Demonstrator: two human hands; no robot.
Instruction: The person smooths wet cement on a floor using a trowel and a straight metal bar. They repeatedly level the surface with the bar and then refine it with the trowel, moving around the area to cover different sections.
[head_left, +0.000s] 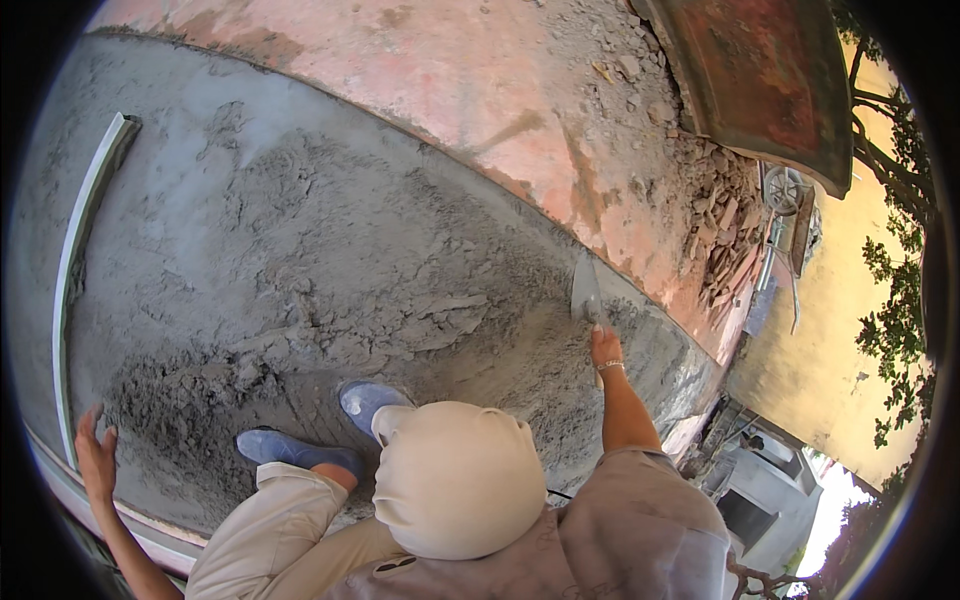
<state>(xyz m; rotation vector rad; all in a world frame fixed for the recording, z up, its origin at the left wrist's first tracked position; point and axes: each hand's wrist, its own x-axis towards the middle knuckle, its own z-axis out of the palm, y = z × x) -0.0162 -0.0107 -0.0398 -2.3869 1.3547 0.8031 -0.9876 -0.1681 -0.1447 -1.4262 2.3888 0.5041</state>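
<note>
In my right hand is a trowel, its handle wrapped by the fingers. The pointed metal blade meets the mortar close to the edge of the pink slab. A bracelet circles that wrist. On the far left, my left hand is open with fingers apart and holds nothing. Beside it is the near end of a long pale straightedge, which lies on the grey mortar; whether the fingers touch it I cannot tell. The mortar is smoother at the far left and rough and lumpy around my feet.
My blue shoes stand in the loose mortar. Beyond it stretches a pink slab with rubble at the right. A rusty curved sheet overhangs the rubble. Further right are a wheelbarrow, a yellow wall and tree branches.
</note>
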